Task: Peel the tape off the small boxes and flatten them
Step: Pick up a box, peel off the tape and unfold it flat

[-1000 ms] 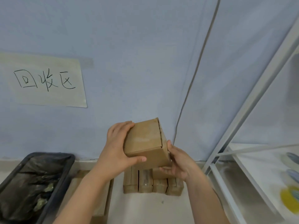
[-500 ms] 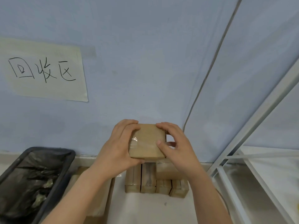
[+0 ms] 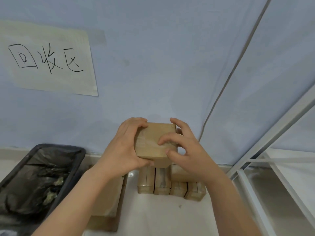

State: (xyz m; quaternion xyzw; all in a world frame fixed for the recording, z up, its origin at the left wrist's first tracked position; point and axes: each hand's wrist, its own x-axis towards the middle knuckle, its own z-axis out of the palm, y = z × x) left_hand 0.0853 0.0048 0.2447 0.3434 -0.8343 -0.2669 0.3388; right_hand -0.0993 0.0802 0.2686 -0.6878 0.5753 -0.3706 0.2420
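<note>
I hold a small brown cardboard box (image 3: 153, 147) up in front of the wall, its taped face turned toward me. My left hand (image 3: 122, 150) grips its left side, thumb under the front edge. My right hand (image 3: 185, 150) holds the right side, with fingertips pressed on the clear tape (image 3: 150, 142) across the face. Below it, several more small taped boxes (image 3: 170, 184) stand in a row on the white floor.
A black bin lined with a dark bag (image 3: 34, 181) sits at the lower left. Flattened cardboard (image 3: 109, 205) lies under my left forearm. A paper sign (image 3: 49, 60) hangs on the blue wall. A white metal rack (image 3: 272, 167) stands at the right.
The box has been turned so its taped face is toward me. My right hand moved from under the box to its right side, fingertips now on the tape.
</note>
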